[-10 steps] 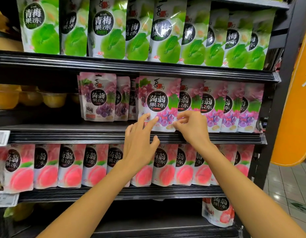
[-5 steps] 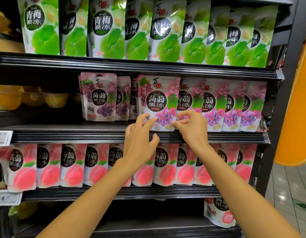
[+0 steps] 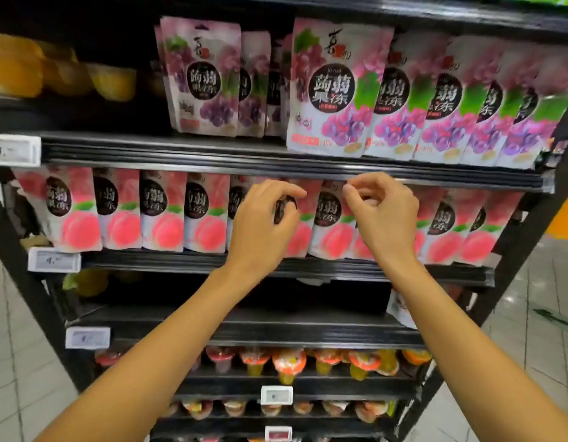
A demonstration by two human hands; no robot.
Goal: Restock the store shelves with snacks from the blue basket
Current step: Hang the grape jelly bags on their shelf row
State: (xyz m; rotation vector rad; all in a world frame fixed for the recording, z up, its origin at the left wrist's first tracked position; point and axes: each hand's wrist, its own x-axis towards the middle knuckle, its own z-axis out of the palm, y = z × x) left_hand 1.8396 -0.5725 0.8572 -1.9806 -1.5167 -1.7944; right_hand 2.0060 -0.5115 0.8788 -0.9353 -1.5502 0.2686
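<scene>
So both your hands are up in front of the peach pouches, the pink row standing side by side along the middle shelf. Your left hand sits in front of a pouch near the centre of that row, fingers curled and thumb right at its black label. It's pretty smeary there, so I can't tell if you're actually pinching the pouch or just brushing it. Your right hand is just beside it, a small gap between the two, fingers curled in with thumb and forefinger tips close together and nothing in them that I can see. Its knuckles are up near the black front rail of the shelf above. That upper shelf has the grape pouches: one big one stands upright at the front edge, overlapping a row that runs off to the right, and a smaller bunch sits further back on the left. Left of those are some yellow cups in the shadow. White price tags are clipped on the rails at the left end. One more pouch pokes out on the dark shelf below, partly behind your right forearm, and lower down are rows of jelly cups with orange and red lids. There's pale tiled floor either side of the rack.
</scene>
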